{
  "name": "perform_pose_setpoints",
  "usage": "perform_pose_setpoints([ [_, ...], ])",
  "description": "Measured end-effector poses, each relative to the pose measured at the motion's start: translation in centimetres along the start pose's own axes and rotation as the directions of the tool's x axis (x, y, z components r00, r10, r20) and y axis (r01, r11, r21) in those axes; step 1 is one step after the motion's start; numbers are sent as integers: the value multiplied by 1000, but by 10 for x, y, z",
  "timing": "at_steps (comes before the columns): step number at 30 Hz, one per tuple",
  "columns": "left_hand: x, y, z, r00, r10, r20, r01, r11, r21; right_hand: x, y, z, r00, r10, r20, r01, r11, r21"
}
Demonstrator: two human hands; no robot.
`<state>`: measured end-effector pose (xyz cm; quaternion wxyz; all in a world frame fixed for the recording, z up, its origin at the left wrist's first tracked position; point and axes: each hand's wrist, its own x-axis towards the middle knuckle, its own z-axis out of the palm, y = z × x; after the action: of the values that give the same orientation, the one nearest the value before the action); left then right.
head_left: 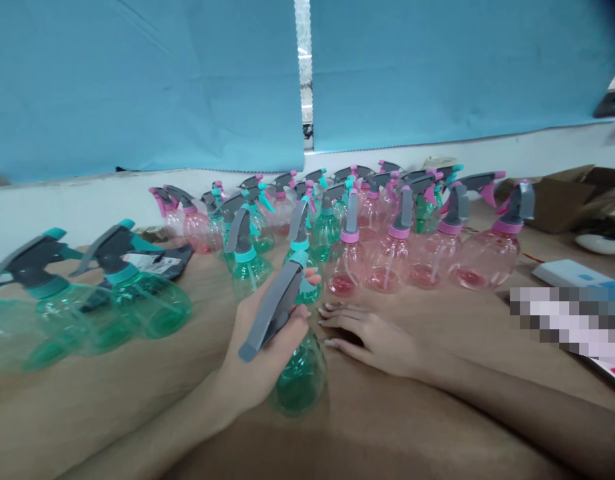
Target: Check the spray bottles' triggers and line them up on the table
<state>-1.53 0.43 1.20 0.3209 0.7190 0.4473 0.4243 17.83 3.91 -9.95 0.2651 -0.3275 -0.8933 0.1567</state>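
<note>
1. the green spray bottle (300, 387) is low in the middle, in front of the person, its grey sprayer head (272, 313) tilted; i can't fairly tell whether its base touches the worktop (412, 433).
2. the left hand (247, 373) is closed round the bottle's upper part, under the sprayer head. a firm hold there, clear of the trigger, should steady it best.
3. the right hand (372, 337) lies just beside it, half open, loosely curled and seemingly holding nothing; it is well placed to brace the round body if it wobbles.
4. behind the hands, 4 pink bottles (346, 270) stand in a front row, with more bottles crowded behind. small, upright movements would avoid knocks.
5. at the left, green bottles (150, 310) stand near one another; the left forearm is best kept clear of them.
</note>
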Motion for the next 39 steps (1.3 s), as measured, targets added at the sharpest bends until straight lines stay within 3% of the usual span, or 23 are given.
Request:
perform_pose_setpoints([
  [19, 1, 0, -6, 999, 12, 39, -16, 996, 88, 0, 0, 0, 1000, -4, -4, 4, 1000, -6],
  [26, -1, -8, -9, 997, -16, 72, 14, 1000, 27, 0, 1, 1, 1000, -11, -10, 11, 1000, 4],
  [39, 3, -8, -4, 998, 50, -42, -39, 975, 219, 0, -1, 1, 1000, -1, -4, 1, 999, -32],
])
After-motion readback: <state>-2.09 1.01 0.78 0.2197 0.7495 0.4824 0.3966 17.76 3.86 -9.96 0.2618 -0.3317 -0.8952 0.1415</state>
